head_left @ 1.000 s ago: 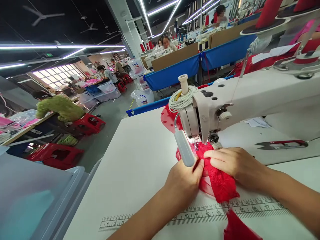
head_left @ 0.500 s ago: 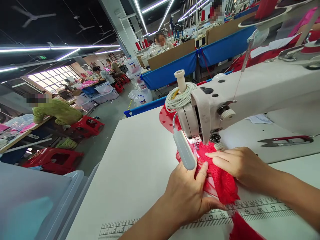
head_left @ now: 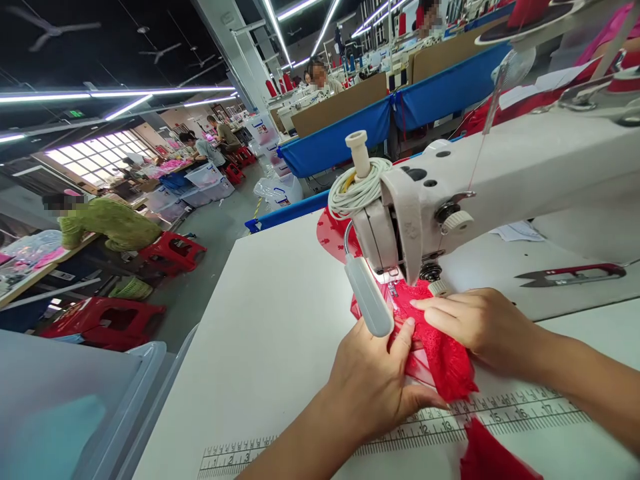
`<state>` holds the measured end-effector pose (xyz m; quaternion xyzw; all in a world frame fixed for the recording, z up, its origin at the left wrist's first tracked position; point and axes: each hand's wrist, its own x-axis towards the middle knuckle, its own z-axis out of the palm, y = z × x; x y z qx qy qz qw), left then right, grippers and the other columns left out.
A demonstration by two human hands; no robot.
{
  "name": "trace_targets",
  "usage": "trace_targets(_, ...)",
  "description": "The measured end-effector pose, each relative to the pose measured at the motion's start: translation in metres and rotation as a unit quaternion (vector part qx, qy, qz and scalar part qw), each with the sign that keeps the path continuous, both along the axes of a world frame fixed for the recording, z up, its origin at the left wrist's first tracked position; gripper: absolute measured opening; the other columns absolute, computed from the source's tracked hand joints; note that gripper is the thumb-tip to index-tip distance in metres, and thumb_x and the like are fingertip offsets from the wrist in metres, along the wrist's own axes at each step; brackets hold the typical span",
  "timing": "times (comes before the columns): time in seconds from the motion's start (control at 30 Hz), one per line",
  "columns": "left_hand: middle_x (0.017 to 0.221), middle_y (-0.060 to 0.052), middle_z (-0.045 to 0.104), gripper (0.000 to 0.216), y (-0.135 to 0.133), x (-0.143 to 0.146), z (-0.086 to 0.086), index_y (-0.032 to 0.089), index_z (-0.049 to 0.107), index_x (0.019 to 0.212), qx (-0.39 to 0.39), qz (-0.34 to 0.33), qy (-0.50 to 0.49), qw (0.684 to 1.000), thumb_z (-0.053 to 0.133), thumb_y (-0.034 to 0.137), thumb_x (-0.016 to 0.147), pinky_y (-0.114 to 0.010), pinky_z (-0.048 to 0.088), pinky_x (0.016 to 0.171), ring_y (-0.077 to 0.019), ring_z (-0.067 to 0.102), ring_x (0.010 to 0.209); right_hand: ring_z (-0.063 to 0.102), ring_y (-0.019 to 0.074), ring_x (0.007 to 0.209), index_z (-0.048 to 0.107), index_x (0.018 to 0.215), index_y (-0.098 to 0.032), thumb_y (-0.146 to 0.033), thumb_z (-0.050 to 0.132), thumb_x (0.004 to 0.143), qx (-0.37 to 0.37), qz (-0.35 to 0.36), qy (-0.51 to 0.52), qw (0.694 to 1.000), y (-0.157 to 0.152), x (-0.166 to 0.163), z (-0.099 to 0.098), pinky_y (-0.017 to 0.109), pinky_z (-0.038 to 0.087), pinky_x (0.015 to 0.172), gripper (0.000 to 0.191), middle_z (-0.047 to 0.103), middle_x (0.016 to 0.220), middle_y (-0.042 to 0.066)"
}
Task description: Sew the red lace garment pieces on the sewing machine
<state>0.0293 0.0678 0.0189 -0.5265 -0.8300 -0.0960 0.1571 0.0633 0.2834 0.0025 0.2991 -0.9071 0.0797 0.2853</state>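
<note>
A piece of red lace fabric (head_left: 443, 360) lies on the white sewing table (head_left: 280, 333), under the needle of a white sewing machine (head_left: 500, 193). My left hand (head_left: 375, 383) lies flat on the fabric's left edge, fingers stretched forward and thumb out to the right. My right hand (head_left: 473, 323) presses the lace from the right, fingers together and pointing left toward the presser foot. A grey-white lamp tube (head_left: 367, 297) hangs just above my left fingers. More red fabric (head_left: 493, 457) trails off the near edge.
A printed ruler (head_left: 520, 410) runs along the table front. Red-handled thread snips (head_left: 573, 275) lie to the right on the machine bed. A coil of white cord (head_left: 357, 190) sits on the machine head. A translucent plastic bin (head_left: 65, 407) stands at left. Other people work at distant tables.
My left hand has spread from a bunched grip to lying flat with the thumb out. The view has shifted slightly; the right hand stays on the lace.
</note>
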Motion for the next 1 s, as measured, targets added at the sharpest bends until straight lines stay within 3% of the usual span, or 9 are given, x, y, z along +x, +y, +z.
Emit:
trace_targets(0.27,0.106,-0.019,0.067,0.092,-0.001,-0.005,0.0,0.01,0.065,0.117,-0.026,0.012,0.007,1.0,0.007,0.075,0.088,-0.036,0.054,0.07,-0.0277,0.064,0.09,0.053,0.0145,0.052,0.053,0.069,-0.019,-0.007,0.041,0.09,0.013,-0.003,0.017,1.0,0.001,-0.004,-0.003,0.031,0.031,0.044,0.028,0.07,0.077,0.004)
trace_targets(0.43,0.11,-0.018,0.067,0.085,-0.001,-0.009,0.0,0.012,0.062,0.123,-0.017,0.006,0.026,1.0,0.013,0.073,0.091,-0.038,0.054,0.073,-0.0285,0.063,0.096,0.044,0.0138,0.047,0.051,0.067,-0.02,-0.007,0.04,0.091,0.025,-0.014,0.019,0.999,0.003,-0.007,-0.003,0.031,0.026,0.044,0.03,0.061,0.06,0.0)
trace_targets(0.57,0.109,-0.016,0.068,0.083,0.0,-0.012,0.002,0.013,0.064,0.118,0.0,0.005,0.026,1.0,0.01,0.071,0.092,-0.038,0.054,0.077,-0.0276,0.063,0.098,0.041,0.0128,0.047,0.049,0.067,-0.02,-0.006,0.039,0.09,0.029,-0.024,0.011,0.999,0.002,-0.008,-0.005,0.03,0.023,0.045,0.029,0.06,0.06,0.0)
trace_targets(0.83,0.124,-0.021,0.061,0.08,-0.002,-0.012,-0.002,0.008,0.058,0.127,-0.019,0.009,0.057,0.998,0.029,0.073,0.09,-0.051,0.049,0.089,-0.037,0.054,0.119,0.042,0.0136,0.048,0.051,0.072,-0.021,-0.011,0.037,0.088,-0.006,-0.036,-0.048,0.998,0.004,-0.007,-0.007,0.03,0.021,0.046,0.024,0.06,0.061,0.0)
trace_targets(0.9,0.118,-0.021,0.064,0.074,-0.001,-0.01,-0.001,0.006,0.059,0.123,-0.012,-0.006,0.064,0.998,0.03,0.067,0.094,-0.047,0.049,0.086,-0.035,0.057,0.113,0.047,0.0145,0.049,0.054,0.077,-0.02,-0.012,0.039,0.088,-0.012,-0.019,-0.072,0.997,0.005,-0.007,-0.002,0.029,0.024,0.045,0.021,0.061,0.061,0.0)
trace_targets(1.0,0.1,-0.015,0.068,0.053,0.003,-0.006,0.003,0.007,0.065,0.106,-0.007,-0.028,0.073,0.997,0.036,0.051,0.097,-0.038,0.05,0.073,-0.0258,0.064,0.086,0.05,0.0155,0.049,0.054,0.077,-0.021,-0.015,0.042,0.089,-0.03,-0.015,-0.087,0.996,0.005,-0.005,0.004,0.03,0.026,0.045,0.018,0.063,0.063,0.0)
